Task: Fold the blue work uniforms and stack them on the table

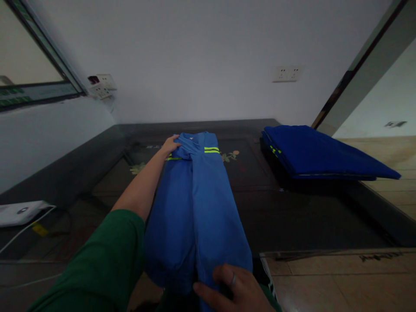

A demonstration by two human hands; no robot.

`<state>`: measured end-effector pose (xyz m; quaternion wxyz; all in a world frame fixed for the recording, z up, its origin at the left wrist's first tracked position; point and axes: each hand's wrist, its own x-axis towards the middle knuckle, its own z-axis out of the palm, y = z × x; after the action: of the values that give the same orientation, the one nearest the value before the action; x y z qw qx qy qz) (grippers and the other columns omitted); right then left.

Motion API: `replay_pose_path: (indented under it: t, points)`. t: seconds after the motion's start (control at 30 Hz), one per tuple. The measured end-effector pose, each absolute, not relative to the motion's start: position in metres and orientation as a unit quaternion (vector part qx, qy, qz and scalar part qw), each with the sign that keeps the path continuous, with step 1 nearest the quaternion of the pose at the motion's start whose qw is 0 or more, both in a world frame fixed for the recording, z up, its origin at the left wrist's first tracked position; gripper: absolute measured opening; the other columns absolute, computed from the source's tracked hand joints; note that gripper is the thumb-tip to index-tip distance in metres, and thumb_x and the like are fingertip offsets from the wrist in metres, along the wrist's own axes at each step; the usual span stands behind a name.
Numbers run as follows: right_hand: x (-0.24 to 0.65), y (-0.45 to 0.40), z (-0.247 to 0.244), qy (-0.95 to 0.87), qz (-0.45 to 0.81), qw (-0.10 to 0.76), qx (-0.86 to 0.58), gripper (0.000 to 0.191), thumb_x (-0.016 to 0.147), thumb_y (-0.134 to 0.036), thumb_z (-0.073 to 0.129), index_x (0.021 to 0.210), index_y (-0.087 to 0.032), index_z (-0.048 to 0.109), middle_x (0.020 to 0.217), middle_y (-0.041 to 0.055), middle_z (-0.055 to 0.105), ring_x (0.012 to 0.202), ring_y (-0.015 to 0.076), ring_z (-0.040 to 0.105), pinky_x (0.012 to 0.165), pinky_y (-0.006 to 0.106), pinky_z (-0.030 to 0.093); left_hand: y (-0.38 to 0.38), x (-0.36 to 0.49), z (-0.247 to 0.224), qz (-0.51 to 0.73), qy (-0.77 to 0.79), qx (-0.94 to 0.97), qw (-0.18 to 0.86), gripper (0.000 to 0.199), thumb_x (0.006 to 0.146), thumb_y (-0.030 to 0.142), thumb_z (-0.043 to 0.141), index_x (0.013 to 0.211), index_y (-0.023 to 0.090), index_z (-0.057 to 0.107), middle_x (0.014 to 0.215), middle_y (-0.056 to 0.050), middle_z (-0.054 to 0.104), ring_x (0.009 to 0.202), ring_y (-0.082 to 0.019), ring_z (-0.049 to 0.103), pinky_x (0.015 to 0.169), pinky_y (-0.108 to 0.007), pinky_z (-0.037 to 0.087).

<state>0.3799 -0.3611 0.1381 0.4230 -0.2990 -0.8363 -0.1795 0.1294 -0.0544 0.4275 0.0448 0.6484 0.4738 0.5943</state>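
A blue work shirt (212, 203) with yellow-green stripes lies lengthwise over the dark table, its collar at the far end and its lower end hanging at the near edge. A fold or opening runs down its middle. At the far left of the collar, my left hand (170, 145) is closed on the shoulder cloth. My right hand (240, 288), with a ring on one finger, is at the near end, its bent fingers and thumb around the shirt's lower edge. Part of that hand's grip is hidden by the cloth and the frame's bottom.
On the right of the dark table (308, 214) rests a stack of folded dark blue garments (318, 151), jutting past the edge. A white device (21, 212) with a cable lies at left. Wall sockets (287, 73) are behind; tiled floor (325, 277) shows in front.
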Motion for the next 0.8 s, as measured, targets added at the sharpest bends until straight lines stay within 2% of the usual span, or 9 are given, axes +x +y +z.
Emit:
replay_pose_path:
  t: [0.1,0.17,0.27,0.37,0.53,0.67,0.8]
  points:
    - [0.374,-0.355,0.138,-0.832,-0.293,0.413,-0.225,0.024,0.098,-0.033,0.040,0.101,-0.024,0.062,0.067,-0.0009,0.057,0.054,0.0108,0.053,0.049,0.020,0.039,-0.052,0.122,0.428,0.558,0.491,0.668,0.006,0.062,0.071,0.004,0.063,0.132,0.009,0.054,0.137,-0.015,0.054,0.122,-0.021,0.053,0.100,-0.025,0.039]
    - [0.370,-0.348,0.134,-0.824,-0.336,0.395,-0.228,0.022,0.096,-0.029,0.043,0.111,-0.026,0.059,0.075,0.0013,0.060,0.059,0.0129,0.056,0.050,0.021,0.042,-0.049,0.120,0.423,0.537,0.510,0.672,0.006,0.061,0.070,0.004,0.067,0.130,0.008,0.055,0.135,-0.016,0.055,0.120,-0.022,0.055,0.099,-0.026,0.040]
    - [0.365,-0.340,0.124,-0.828,-0.342,0.358,-0.263,0.024,0.093,-0.029,0.049,0.115,-0.026,0.057,0.086,0.0049,0.063,0.068,0.0162,0.061,0.055,0.024,0.048,-0.046,0.118,0.414,0.526,0.519,0.674,0.010,0.059,0.069,0.005,0.070,0.127,0.009,0.058,0.132,-0.016,0.058,0.113,-0.022,0.059,0.096,-0.027,0.043]
    - [0.365,-0.337,0.117,-0.838,-0.335,0.340,-0.266,0.027,0.092,-0.028,0.050,0.119,-0.026,0.055,0.091,0.0068,0.064,0.073,0.0176,0.062,0.060,0.026,0.051,-0.045,0.117,0.410,0.522,0.526,0.672,0.001,0.053,0.073,0.004,0.065,0.125,0.008,0.059,0.127,-0.015,0.062,0.107,-0.020,0.061,0.093,-0.026,0.044]
    - [0.365,-0.337,0.112,-0.844,-0.324,0.332,-0.270,0.031,0.092,-0.026,0.050,0.123,-0.026,0.054,0.099,0.0080,0.065,0.081,0.0188,0.063,0.069,0.029,0.053,-0.049,0.114,0.414,0.530,0.529,0.660,-0.049,0.052,0.079,0.006,0.057,0.130,0.008,0.054,0.134,-0.015,0.056,0.119,-0.020,0.054,0.101,-0.027,0.038]
    - [0.366,-0.341,0.116,-0.857,-0.300,0.316,-0.274,0.039,0.090,-0.031,0.056,0.128,-0.027,0.052,0.106,0.0085,0.066,0.088,0.0202,0.064,0.074,0.031,0.054,-0.060,0.111,0.411,0.514,0.548,0.655,-0.082,0.048,0.076,0.008,0.059,0.124,0.007,0.059,0.129,-0.017,0.058,0.121,-0.027,0.052,0.104,-0.035,0.038]
    - [0.384,-0.358,0.133,-0.892,-0.226,0.315,-0.233,0.044,0.088,-0.046,0.058,0.128,-0.028,0.053,0.116,0.0079,0.065,0.097,0.0212,0.064,0.079,0.030,0.054,-0.102,0.126,0.389,0.477,0.489,0.699,-0.213,0.046,0.080,0.014,0.054,0.126,0.013,0.057,0.134,-0.014,0.052,0.125,-0.028,0.047,0.106,-0.044,0.036]
